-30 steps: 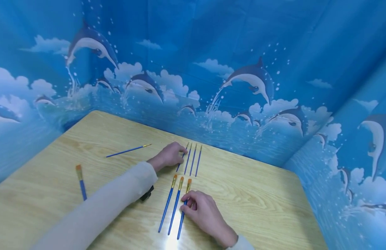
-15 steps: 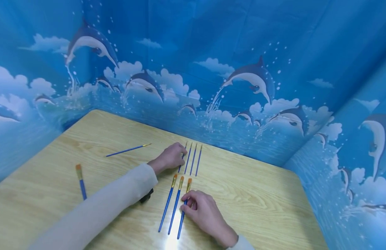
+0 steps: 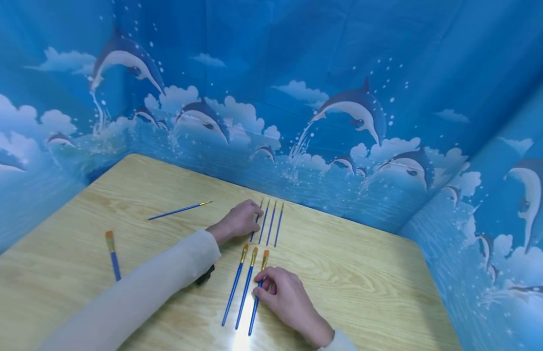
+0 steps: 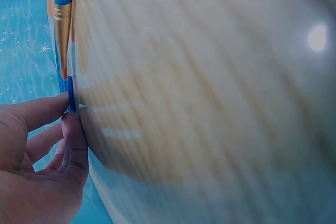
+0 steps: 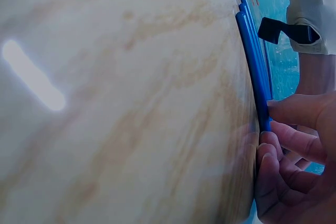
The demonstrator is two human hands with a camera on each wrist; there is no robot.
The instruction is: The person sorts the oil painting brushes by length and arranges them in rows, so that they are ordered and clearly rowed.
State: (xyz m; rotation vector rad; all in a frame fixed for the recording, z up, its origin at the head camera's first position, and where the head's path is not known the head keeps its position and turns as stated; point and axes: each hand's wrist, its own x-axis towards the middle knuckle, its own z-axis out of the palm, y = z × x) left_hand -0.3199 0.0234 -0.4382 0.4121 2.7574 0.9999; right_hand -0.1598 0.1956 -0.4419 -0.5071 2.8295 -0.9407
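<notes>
My left hand (image 3: 242, 218) pinches the leftmost thin paintbrush (image 3: 252, 237) of a row near the table's back edge; the hand partly hides it. In the left wrist view, thumb and finger meet on its blue handle (image 4: 71, 94). Several slim brushes lie in that row, the rightmost thin brush (image 3: 279, 226) at its end. Nearer the front, my right hand (image 3: 286, 295) holds the right one of three wider flat paintbrushes, its blue handle (image 3: 254, 312) lying along the table. Beside it lie the middle flat brush (image 3: 245, 292) and the left flat brush (image 3: 232, 292), orange bristles pointing away.
A separate thin brush (image 3: 179, 211) lies slantwise on the left of the wooden table (image 3: 363, 273). A wide flat brush (image 3: 114, 253) lies further left, partly behind the left sleeve (image 3: 152, 278). A dolphin-printed curtain (image 3: 271, 161) surrounds the table.
The left hand has shifted slightly and turned its thin brush, which now lies more in line with the others in the row. The right hand has stayed in place.
</notes>
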